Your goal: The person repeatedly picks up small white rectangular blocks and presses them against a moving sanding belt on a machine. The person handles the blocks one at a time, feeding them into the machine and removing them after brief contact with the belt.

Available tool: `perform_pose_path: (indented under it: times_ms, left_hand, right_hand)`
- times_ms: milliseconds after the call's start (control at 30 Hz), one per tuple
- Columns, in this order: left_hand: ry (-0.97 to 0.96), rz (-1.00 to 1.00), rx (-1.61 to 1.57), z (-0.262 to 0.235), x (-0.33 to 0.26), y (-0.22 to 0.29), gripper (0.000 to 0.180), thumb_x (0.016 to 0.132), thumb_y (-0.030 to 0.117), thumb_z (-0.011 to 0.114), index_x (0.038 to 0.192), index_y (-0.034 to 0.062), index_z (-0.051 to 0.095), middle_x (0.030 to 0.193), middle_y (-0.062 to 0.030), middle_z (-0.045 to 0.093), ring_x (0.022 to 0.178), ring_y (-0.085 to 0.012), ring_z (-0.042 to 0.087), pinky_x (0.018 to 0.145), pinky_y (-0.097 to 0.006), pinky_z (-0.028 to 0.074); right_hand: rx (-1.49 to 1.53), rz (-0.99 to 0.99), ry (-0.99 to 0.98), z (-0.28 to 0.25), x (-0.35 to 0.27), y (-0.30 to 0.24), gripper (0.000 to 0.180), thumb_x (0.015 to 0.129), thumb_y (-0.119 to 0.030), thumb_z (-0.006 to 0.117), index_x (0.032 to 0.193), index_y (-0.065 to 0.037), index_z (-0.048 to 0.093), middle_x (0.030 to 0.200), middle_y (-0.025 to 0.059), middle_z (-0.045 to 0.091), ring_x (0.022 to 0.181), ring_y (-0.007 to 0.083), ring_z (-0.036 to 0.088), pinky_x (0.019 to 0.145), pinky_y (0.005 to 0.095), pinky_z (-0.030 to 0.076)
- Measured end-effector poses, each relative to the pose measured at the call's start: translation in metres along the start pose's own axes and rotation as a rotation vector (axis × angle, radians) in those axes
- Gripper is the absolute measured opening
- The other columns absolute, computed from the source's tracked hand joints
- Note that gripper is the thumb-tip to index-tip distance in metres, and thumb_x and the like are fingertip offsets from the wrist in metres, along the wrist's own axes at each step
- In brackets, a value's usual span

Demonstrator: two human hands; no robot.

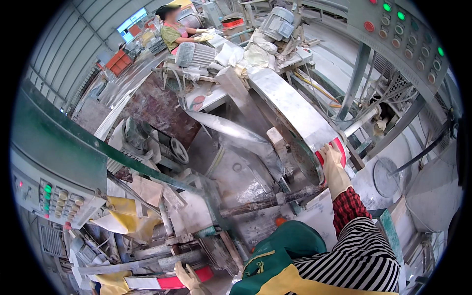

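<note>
Both of my hands wear pale cream gloves. My right hand (334, 168) reaches forward to the near end of a long white slab (295, 105), its fingers stretched over the edge where a red belt (341, 150) curves round. That slab lies lengthwise on a narrow conveyor. Low on the left, my left hand (188, 278) rests with fingers apart against another red belt (170, 281). A white strip (142, 283) continues from this belt to the left. The undersides of both hands are hidden.
Control panels with lit buttons stand at upper right (400, 37) and left (54, 194). A green rail (132, 160) crosses the left side. A handwheel (179, 150), motor (279, 23) and plastic sheeting (233, 130) lie beyond. Another person (173, 34) works at the far end.
</note>
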State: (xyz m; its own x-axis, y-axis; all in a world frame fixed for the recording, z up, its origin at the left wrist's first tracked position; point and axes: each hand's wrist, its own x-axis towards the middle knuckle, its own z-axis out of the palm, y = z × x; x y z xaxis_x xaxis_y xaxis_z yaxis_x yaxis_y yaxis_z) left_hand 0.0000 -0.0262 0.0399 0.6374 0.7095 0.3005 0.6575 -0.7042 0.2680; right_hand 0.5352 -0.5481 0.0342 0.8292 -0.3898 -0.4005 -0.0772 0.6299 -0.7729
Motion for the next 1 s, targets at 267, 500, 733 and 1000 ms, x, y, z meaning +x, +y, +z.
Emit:
perform_pose_path:
  times_ms: [267, 500, 733, 1000]
  left_hand:
    - [-0.053, -0.109, 0.295, -0.032, 0.004, 0.006, 0.056, 0.09, 0.026, 0.062, 0.138, 0.0019, 0.046, 0.142, -0.0279, 0.043, 0.13, -0.0464, 0.039, 0.11, -0.052, 0.03]
    - [-0.068, -0.152, 0.297, -0.038, -0.007, 0.024, 0.054, 0.08, 0.026, 0.072, 0.126, 0.0083, 0.051, 0.133, -0.0204, 0.047, 0.131, -0.0432, 0.036, 0.109, -0.052, 0.028]
    - [0.115, -0.161, 0.23, -0.069, -0.002, 0.053, 0.052, 0.067, 0.021, 0.077, 0.113, 0.0094, 0.057, 0.121, -0.0144, 0.052, 0.118, -0.0374, 0.045, 0.1, -0.048, 0.036]
    - [0.198, -0.152, 0.134, -0.08, -0.009, 0.046, 0.047, 0.071, 0.021, 0.073, 0.113, 0.0079, 0.058, 0.121, -0.0149, 0.053, 0.117, -0.0366, 0.048, 0.101, -0.048, 0.037]
  right_hand:
    - [-0.552, -0.471, -0.122, 0.019, -0.024, 0.031, 0.056, 0.09, -0.007, 0.057, 0.142, 0.002, 0.041, 0.132, 0.0192, 0.055, 0.121, 0.0268, 0.055, 0.104, 0.0312, 0.041]
    - [-0.6, -0.091, -0.756, 0.037, -0.113, 0.137, 0.041, 0.094, -0.002, 0.056, 0.134, 0.006, 0.05, 0.104, 0.0098, 0.068, 0.086, 0.0119, 0.062, 0.076, 0.0243, 0.049]
    - [-0.764, 0.352, -1.294, 0.051, -0.21, 0.211, 0.042, 0.096, -0.006, 0.057, 0.137, 0.0, 0.048, 0.104, 0.0133, 0.07, 0.083, 0.0136, 0.065, 0.075, 0.0259, 0.054]
    - [-1.043, 0.491, -1.537, 0.113, -0.256, 0.232, 0.047, 0.095, -0.003, 0.056, 0.14, 0.001, 0.044, 0.108, 0.0146, 0.07, 0.086, 0.0137, 0.067, 0.076, 0.0237, 0.054]
